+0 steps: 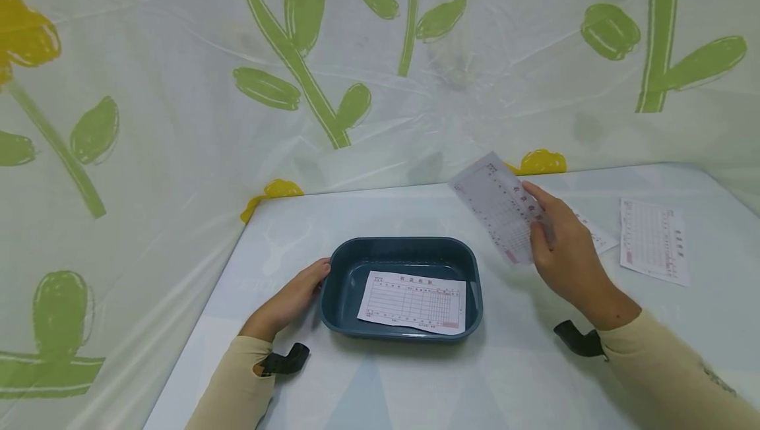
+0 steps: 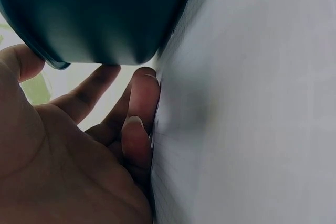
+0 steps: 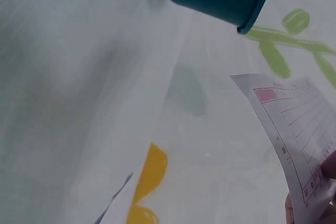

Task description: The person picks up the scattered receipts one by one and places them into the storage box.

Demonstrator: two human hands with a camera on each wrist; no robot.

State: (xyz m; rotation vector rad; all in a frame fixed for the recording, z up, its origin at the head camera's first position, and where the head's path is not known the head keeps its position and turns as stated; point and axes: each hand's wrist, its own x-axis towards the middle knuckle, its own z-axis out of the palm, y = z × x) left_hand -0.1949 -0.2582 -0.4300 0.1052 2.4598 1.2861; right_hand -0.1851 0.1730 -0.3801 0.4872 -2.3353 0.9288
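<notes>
In the head view a dark teal plastic basin stands on the table, with a printed receipt slip lying flat inside it. My left hand rests against the basin's left end; in the left wrist view its fingertips touch the outer wall and rim. Raised to the right of the basin, my right hand pinches another receipt slip between thumb and fingers. That slip tilts and bends a little in the right wrist view, where only the fingertips show.
Behind my right hand a receipt slip lies partly hidden on the white table. Farther right is one more slip. A hanging sheet with leaf and flower prints borders the back and left of the table.
</notes>
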